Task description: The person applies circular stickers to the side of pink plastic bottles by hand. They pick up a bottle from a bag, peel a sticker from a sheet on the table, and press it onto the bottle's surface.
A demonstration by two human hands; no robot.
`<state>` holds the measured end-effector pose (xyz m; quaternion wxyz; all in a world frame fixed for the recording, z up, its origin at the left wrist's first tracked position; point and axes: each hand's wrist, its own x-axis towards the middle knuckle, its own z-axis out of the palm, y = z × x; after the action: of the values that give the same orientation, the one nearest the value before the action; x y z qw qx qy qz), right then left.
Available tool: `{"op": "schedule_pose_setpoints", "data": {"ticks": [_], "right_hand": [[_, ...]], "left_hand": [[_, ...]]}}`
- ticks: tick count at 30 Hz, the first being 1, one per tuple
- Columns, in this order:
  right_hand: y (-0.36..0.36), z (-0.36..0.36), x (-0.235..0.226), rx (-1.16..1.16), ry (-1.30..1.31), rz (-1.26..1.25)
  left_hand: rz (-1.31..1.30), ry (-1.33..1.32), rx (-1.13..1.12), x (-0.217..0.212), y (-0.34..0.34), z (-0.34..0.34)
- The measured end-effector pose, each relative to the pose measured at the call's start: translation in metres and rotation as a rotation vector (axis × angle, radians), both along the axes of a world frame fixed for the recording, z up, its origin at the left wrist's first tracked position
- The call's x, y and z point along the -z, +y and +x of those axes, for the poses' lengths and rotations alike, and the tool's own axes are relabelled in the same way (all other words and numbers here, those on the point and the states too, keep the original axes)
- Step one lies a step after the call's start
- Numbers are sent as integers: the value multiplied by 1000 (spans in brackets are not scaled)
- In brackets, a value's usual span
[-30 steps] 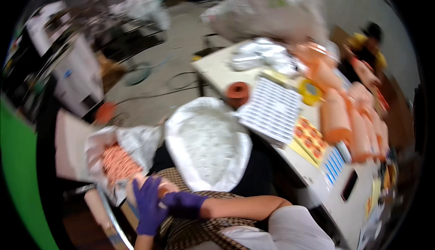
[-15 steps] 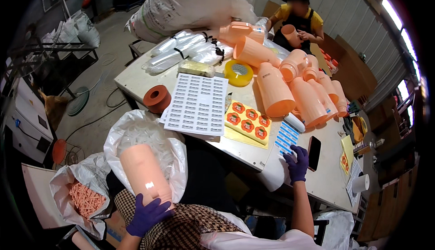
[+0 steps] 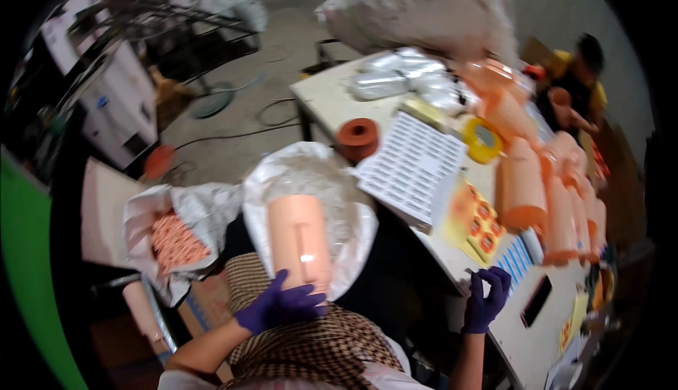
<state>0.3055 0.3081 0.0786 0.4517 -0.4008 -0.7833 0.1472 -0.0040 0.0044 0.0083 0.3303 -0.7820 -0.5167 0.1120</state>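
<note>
A peach plastic bottle (image 3: pixel 297 238) with a moulded handle lies across my lap, its broad base pointing away from me. My left hand (image 3: pixel 286 306), in a purple glove, grips it near its close end. My right hand (image 3: pixel 486 302), gloved alike, is raised over the table's near edge, thumb and forefinger pinched together. A small pale piece that looks like a label (image 3: pixel 469 271) shows at the fingertips, blurred. Beside that hand lies a strip of blue-and-white labels (image 3: pixel 514 261). A dark phone (image 3: pixel 537 300) rests to its right.
A white sack (image 3: pixel 357 249) of clear plastic pieces stands behind the bottle, and a sack of peach scraps (image 3: pixel 180 241) at left. The table holds printed sheets (image 3: pixel 417 164), orange stickers (image 3: pixel 486 231), yellow tape (image 3: pixel 482 141), a brown roll (image 3: pixel 357 140) and more bottles (image 3: pixel 522 185). Another person (image 3: pixel 575 86) sits beyond.
The view has swung left. My right hand has come off the blue labels and now pinches a small pale piece. The bottle in my left hand has turned more upright, its handle facing up.
</note>
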Motion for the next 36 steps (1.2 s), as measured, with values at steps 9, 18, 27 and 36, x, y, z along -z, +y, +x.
{"op": "schedule_pose_setpoints", "data": {"ticks": [9, 18, 27, 36], "right_hand": [[-52, -296, 46, -875, 21, -1070], [-59, -340, 57, -892, -196, -1066], [-52, -345, 75, -717, -246, -930], [61, -194, -14, -274, -105, 384]], "left_hand": [[-218, -379, -97, 31, -25, -4], [-200, -597, -131, 29, -36, 0], [-115, -339, -128, 15, -16, 2], [53, -540, -113, 25, -14, 1]]}}
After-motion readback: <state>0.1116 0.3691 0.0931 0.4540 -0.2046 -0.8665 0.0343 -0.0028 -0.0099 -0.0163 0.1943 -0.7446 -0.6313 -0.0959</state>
